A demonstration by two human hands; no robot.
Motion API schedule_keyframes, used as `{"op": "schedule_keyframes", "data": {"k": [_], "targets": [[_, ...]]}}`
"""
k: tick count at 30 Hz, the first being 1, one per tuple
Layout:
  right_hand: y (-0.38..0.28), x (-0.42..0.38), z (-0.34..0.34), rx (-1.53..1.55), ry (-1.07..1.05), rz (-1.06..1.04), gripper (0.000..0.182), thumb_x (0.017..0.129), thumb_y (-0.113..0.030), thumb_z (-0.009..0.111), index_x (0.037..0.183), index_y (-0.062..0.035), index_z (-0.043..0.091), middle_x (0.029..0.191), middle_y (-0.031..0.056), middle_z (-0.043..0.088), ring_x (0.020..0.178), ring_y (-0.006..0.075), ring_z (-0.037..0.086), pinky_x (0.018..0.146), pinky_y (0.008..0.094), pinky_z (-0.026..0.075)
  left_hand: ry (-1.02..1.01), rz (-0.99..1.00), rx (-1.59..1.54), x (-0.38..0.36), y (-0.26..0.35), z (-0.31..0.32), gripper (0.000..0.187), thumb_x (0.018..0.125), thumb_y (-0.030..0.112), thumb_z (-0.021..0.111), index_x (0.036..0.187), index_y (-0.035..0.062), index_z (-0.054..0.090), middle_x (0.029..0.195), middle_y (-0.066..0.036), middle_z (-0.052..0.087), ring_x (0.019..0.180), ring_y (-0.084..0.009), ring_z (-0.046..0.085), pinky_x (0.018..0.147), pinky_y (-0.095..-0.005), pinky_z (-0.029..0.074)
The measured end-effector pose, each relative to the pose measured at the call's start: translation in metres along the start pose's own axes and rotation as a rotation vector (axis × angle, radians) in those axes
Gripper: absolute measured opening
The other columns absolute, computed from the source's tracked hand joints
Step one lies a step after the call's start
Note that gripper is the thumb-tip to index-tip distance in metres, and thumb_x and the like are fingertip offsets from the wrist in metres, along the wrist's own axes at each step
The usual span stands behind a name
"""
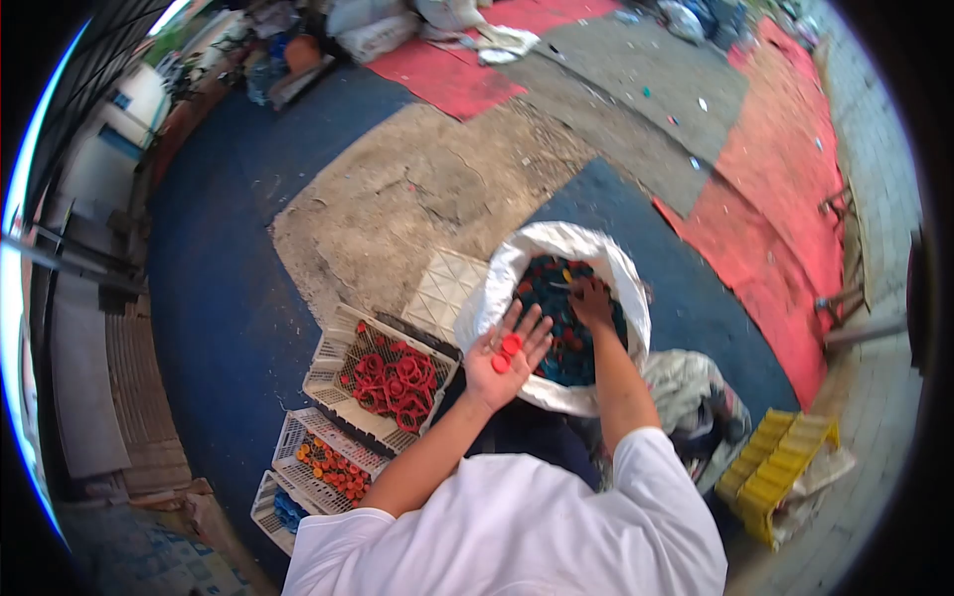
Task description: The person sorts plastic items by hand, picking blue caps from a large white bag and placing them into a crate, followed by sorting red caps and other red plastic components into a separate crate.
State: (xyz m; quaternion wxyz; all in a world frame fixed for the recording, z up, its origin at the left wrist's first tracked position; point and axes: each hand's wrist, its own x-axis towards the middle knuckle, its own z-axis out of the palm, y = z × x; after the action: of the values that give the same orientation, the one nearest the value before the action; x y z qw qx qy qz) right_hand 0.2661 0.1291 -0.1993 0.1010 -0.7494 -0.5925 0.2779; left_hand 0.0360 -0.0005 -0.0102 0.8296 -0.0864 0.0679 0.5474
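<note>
My left hand (495,370) is palm up with its fingers spread, holding several small red bottle caps (508,350) in the palm. It is over the near left rim of a white woven sack (556,238). Inside the sack lies a heap of mostly dark bottle caps (556,333), mixed with some red and orange ones. My right hand (590,302) reaches into the sack, its fingers apart over the heap. Whether its fingertips touch any one cap is too small to tell.
Left of the sack stand a crate of red rings and caps (330,382), a crate of orange caps (288,442) and a crate of blue pieces (266,512). A yellow crate (775,467) is at the right by the wall. Filled bags (373,35) sit at the back.
</note>
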Motion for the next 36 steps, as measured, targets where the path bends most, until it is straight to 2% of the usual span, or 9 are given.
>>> {"op": "schedule_keyframes", "data": {"k": [1,9,12,15,18,20,25,31,36], "targets": [[0.007,0.004,-0.003,0.008,-0.031,-0.036,0.065,0.086,-0.045,0.071,0.143,-0.0238,0.049,0.155,0.0136,0.041,0.142,0.0386,0.039,0.109,0.0618,0.039,0.001,-0.004,-0.01,0.001,0.001,-0.001,0.058,0.095,0.03,0.057,0.149,0.0111,0.048,0.159,-0.017,0.04,0.149,-0.0394,0.033,0.125,-0.0533,0.023],[0.027,0.007,-0.01,0.191,-0.03,0.036,0.073,0.073,-0.052,0.082,0.134,-0.0197,0.059,0.128,0.0194,0.066,0.125,0.0449,0.055,0.105,0.0513,0.045,0.055,-0.023,-0.027,0.004,-0.001,-0.002,0.058,0.094,0.029,0.059,0.148,0.0111,0.049,0.157,-0.017,0.042,0.149,-0.0397,0.034,0.125,-0.0542,0.024],[0.027,0.01,-0.012,0.17,-0.04,0.015,0.077,0.073,-0.059,0.08,0.134,-0.0182,0.06,0.132,0.0221,0.063,0.126,0.0443,0.055,0.105,0.0525,0.044,0.07,-0.024,-0.012,0.005,0.0,-0.001,0.058,0.094,0.029,0.059,0.148,0.0109,0.049,0.157,-0.017,0.042,0.148,-0.0396,0.034,0.125,-0.054,0.024],[0.003,0.001,-0.031,0.098,-0.076,0.092,0.073,0.079,-0.065,0.07,0.133,-0.0166,0.062,0.134,0.0194,0.063,0.127,0.0421,0.055,0.107,0.0551,0.042,0.079,-0.023,-0.007,0.006,0.001,0.0,0.058,0.094,0.029,0.059,0.148,0.0105,0.049,0.157,-0.017,0.043,0.148,-0.0396,0.035,0.125,-0.0538,0.024],[0.004,0.015,-0.024,0.257,-0.089,0.108,0.068,0.087,-0.066,0.06,0.133,-0.0156,0.064,0.136,0.0158,0.063,0.129,0.0403,0.054,0.109,0.0581,0.037,0.075,-0.017,-0.007,0.003,0.003,-0.002,0.058,0.095,0.03,0.059,0.148,0.0098,0.048,0.156,-0.018,0.043,0.147,-0.0394,0.036,0.125,-0.0539,0.024],[0.034,0.051,0.021,0.092,0.014,-0.022,0.058,0.092,-0.061,0.055,0.131,-0.0199,0.066,0.136,0.0133,0.063,0.128,0.0382,0.056,0.11,0.0581,0.036,0.054,-0.021,-0.026,0.002,0.005,-0.004,0.056,0.095,0.028,0.057,0.147,0.0096,0.049,0.156,-0.018,0.043,0.147,-0.0396,0.036,0.125,-0.0536,0.024],[0.001,0.05,-0.011,-0.05,-0.217,0.159,0.058,0.086,-0.059,0.063,0.134,-0.0261,0.062,0.138,0.0118,0.06,0.136,0.0408,0.046,0.112,0.0616,0.033,0.076,-0.021,-0.015,-0.002,0.007,0.0,0.055,0.095,0.028,0.056,0.147,0.0098,0.05,0.156,-0.018,0.044,0.147,-0.0391,0.036,0.125,-0.0525,0.026],[-0.01,0.035,-0.008,-0.058,-0.075,0.099,0.063,0.079,-0.058,0.071,0.131,-0.0237,0.059,0.138,0.0144,0.056,0.136,0.0435,0.042,0.109,0.0658,0.034,0.084,-0.032,-0.02,-0.002,0.006,0.0,0.054,0.097,0.029,0.054,0.147,0.0093,0.049,0.155,-0.018,0.044,0.147,-0.0385,0.036,0.124,-0.0518,0.027],[-0.011,0.03,-0.008,0.018,-0.111,0.039,0.07,0.071,-0.055,0.081,0.124,-0.0154,0.057,0.126,0.0131,0.062,0.134,0.0409,0.045,0.108,0.0655,0.032,0.074,-0.041,-0.003,0.0,0.008,-0.003,0.052,0.098,0.029,0.052,0.146,0.0094,0.05,0.153,-0.018,0.047,0.144,-0.0379,0.04,0.123,-0.0518,0.03]]}}
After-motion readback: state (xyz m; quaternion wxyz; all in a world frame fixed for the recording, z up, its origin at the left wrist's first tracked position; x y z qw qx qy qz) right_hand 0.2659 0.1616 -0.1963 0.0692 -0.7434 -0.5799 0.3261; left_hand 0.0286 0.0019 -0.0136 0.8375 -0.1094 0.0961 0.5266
